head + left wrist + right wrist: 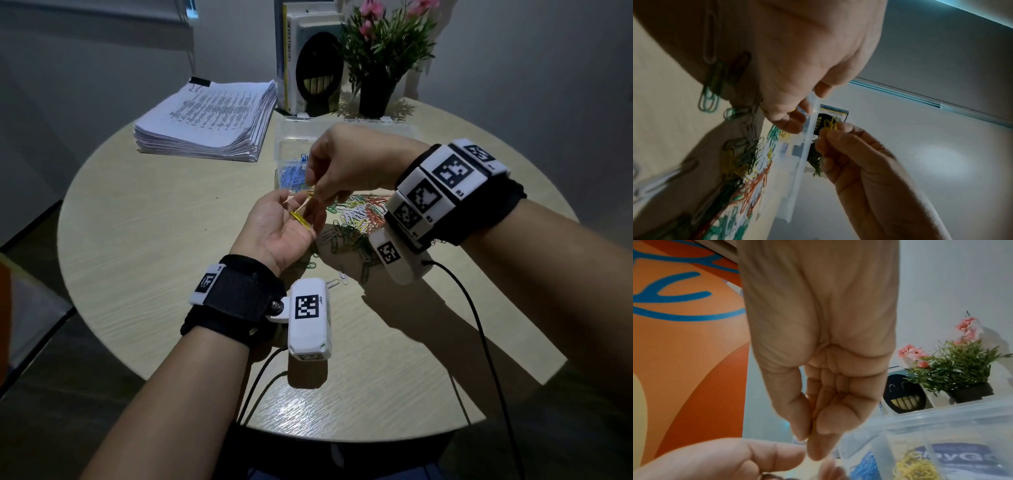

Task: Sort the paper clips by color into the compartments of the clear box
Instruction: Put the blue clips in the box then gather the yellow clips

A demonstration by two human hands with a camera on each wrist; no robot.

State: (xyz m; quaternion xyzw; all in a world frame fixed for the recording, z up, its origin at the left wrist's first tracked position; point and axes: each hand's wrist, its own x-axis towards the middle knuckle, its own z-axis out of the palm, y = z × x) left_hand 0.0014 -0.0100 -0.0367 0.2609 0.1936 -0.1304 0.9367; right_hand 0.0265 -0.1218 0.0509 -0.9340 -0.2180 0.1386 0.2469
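- Round table [164, 281], pale wood grain, fills the middle of the frame.
- Thick stack of printed sheets [209, 123], upper left, with a black clip [200, 81] at its far corner.
- clear box [281, 150], upper centre, just right of the stack.
- Heap of mixed-colour paper clips [359, 214], centre, just below the box; a few strays [334, 282] lie apart, lower down.
- Upright books [294, 61] and black plant pot [376, 94], top centre, side by side at the table's far edge.

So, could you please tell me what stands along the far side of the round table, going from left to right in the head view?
A thick stack of printed white paper → upright books with a black grinning face on the front cover → green plant with pink flowers in a black pot.
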